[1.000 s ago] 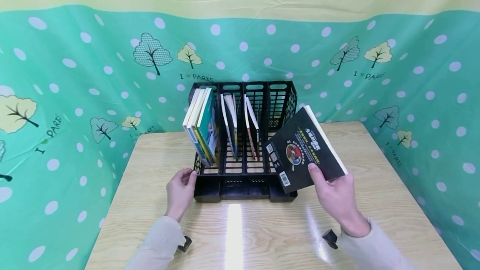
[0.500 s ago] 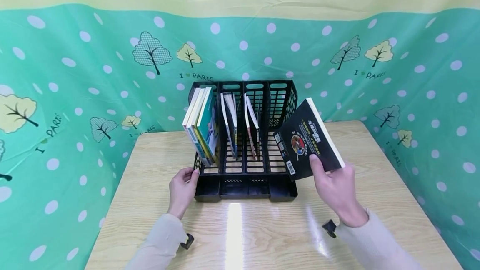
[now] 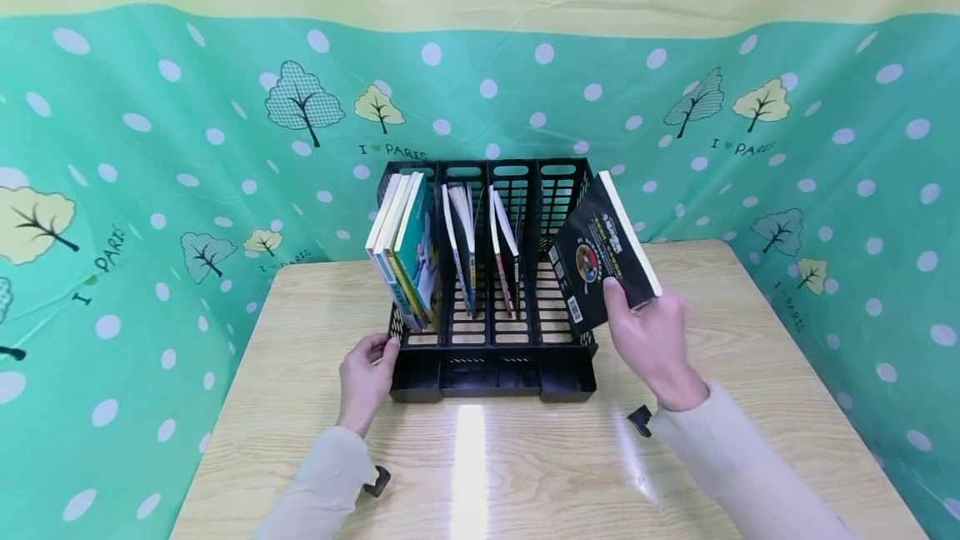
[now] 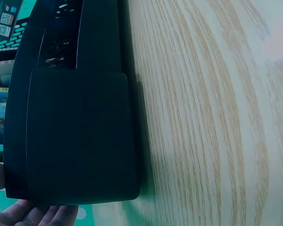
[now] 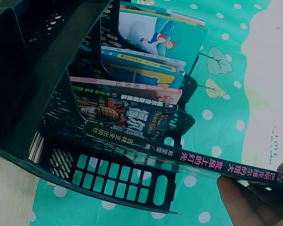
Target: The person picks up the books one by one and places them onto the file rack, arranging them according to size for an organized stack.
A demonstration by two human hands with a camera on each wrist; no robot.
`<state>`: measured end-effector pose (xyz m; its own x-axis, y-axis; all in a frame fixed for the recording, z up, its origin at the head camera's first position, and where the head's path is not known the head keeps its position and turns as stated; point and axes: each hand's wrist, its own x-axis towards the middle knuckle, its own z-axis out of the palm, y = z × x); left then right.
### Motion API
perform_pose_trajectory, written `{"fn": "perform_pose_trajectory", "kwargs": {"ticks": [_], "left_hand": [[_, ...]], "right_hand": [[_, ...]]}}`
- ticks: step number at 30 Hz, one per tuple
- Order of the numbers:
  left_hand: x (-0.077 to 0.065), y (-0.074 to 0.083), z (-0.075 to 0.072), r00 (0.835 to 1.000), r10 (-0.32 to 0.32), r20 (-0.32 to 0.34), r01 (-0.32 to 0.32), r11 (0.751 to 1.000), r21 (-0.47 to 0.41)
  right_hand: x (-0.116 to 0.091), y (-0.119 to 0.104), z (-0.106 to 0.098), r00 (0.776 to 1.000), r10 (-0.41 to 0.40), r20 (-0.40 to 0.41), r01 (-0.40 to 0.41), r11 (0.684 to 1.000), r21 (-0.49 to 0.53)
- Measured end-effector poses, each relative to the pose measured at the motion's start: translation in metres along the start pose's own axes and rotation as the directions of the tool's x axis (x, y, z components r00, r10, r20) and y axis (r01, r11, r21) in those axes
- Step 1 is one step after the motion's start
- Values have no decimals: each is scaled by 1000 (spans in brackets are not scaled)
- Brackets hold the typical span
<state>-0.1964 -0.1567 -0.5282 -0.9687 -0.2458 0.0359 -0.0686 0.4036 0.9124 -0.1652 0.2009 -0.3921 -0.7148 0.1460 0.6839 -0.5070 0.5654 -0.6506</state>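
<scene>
My right hand [image 3: 654, 342] grips a black paperback book [image 3: 603, 244] by its near lower corner, thumb on the printed back cover. The book is tilted over the rightmost compartment of a black book rack [image 3: 566, 391]. In the right wrist view the book's dark spine [image 5: 202, 162] with pink lettering slants down into that compartment, and the fingers [image 5: 240, 200] hold its outer end. My left hand [image 3: 366, 383] holds the rack's front left corner; in the left wrist view its thumb and fingers [image 4: 66, 215] lie around that corner.
Several books [image 3: 408, 244] stand in the leftmost compartment. Thinner books [image 3: 459, 244] and two more slim books [image 3: 504, 248] lean in the two middle compartments. The rack stands on a wooden table [image 3: 315, 298], with a green dotted curtain [image 3: 487, 119] behind it.
My right hand has carried the black book up and away from me, and its lower end is now further over the right compartment. The left hand stays at the rack's corner.
</scene>
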Motion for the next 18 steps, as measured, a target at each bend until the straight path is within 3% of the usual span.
{"fn": "perform_pose_trajectory", "kwargs": {"ticks": [9,18], "left_hand": [[-2,1,-1,1000,8,2,-8,1000,-20],[-1,-1,-1,1000,3,-3,-3,1000,-21]], "right_hand": [[17,9,19,1000,0,-21,-1,998,-55],[33,18,42,999,2,39,0,998,-62]]}}
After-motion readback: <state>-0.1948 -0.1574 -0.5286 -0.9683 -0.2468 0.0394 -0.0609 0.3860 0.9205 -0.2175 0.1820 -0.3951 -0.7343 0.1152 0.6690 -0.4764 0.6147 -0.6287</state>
